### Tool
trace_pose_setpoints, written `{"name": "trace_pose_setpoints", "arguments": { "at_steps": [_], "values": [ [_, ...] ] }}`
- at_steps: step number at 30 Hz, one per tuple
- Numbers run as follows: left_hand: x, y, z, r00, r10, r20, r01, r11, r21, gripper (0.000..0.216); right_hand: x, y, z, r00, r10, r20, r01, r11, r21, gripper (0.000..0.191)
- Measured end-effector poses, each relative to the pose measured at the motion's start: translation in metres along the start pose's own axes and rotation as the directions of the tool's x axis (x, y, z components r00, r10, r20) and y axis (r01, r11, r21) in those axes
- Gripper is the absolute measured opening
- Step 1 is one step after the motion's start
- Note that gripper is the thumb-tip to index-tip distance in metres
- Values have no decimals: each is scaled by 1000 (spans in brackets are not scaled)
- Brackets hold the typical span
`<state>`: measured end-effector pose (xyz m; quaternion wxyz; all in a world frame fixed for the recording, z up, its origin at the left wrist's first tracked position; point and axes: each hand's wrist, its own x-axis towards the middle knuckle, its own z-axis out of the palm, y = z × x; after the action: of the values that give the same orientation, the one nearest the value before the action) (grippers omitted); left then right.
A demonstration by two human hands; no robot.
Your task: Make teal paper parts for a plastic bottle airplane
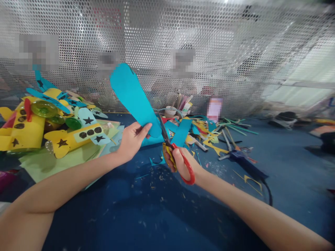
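Gripping a blue paper piece (132, 94) near its lower end, the left hand (131, 141) is held above the table (125, 212), with the thumb pressed on the near face. The paper is tilted, its broad rounded end raised toward the upper left and its narrower rounded end lowered beside the scissors (166, 138). These are clasped by the right hand (183, 162), the thumb set against a red handle loop and the fingers curled around a yellow one. The blades are pointed up and to the left along the paper's right edge; whether contact is made cannot be told.

Behind the hands, paper scraps (180, 132) in blue, yellow and green are heaped, and white cups (170, 111) are stood near a perforated screen (157, 21). To the right, a dark blue tool (247, 165) with a cord is laid on the table, near a thin yellow offcut (252, 183). To the left, a yellow model plane (75, 141), marked with black stars and dark circles, is rested on pale green sheets (49, 165). Beside it, other yellow and blue models (31, 125) are piled among green, transparent parts (44, 108).
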<state>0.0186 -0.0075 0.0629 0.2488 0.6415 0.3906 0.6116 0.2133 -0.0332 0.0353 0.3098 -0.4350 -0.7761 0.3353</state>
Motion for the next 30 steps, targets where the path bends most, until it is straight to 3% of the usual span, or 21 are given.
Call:
{"name": "trace_pose_setpoints", "arguments": {
  "at_steps": [5,10,13,17,22,27,30],
  "values": [
    [0,0,-2,1000,-14,-15,14,1000,-10,33,-1,-4,-2,999,-31,-14,31,999,-28,56],
    [1,7,-1,999,30,16,-26,976,-214,25,0,-9,-4,999,-34,-13,32,994,-103,47],
    [3,7,0,999,33,-31,-40,962,-271,31,1,-12,-5,1000,-30,-6,28,991,-128,45],
    [3,-3,0,996,-82,-33,67,948,-310,33,1,-15,-5,999,-22,24,25,991,-130,48],
    [4,-12,1,959,-277,-57,240,904,-353,56,0,-15,-3,999,0,39,6,991,-136,52],
    [5,-18,3,954,-298,41,282,842,-460,53,0,-15,-2,999,11,38,-6,991,-136,52],
    [6,-20,3,947,-318,44,301,835,-460,52,0,-15,-3,999,11,39,-5,991,-137,52]
  ]
}}
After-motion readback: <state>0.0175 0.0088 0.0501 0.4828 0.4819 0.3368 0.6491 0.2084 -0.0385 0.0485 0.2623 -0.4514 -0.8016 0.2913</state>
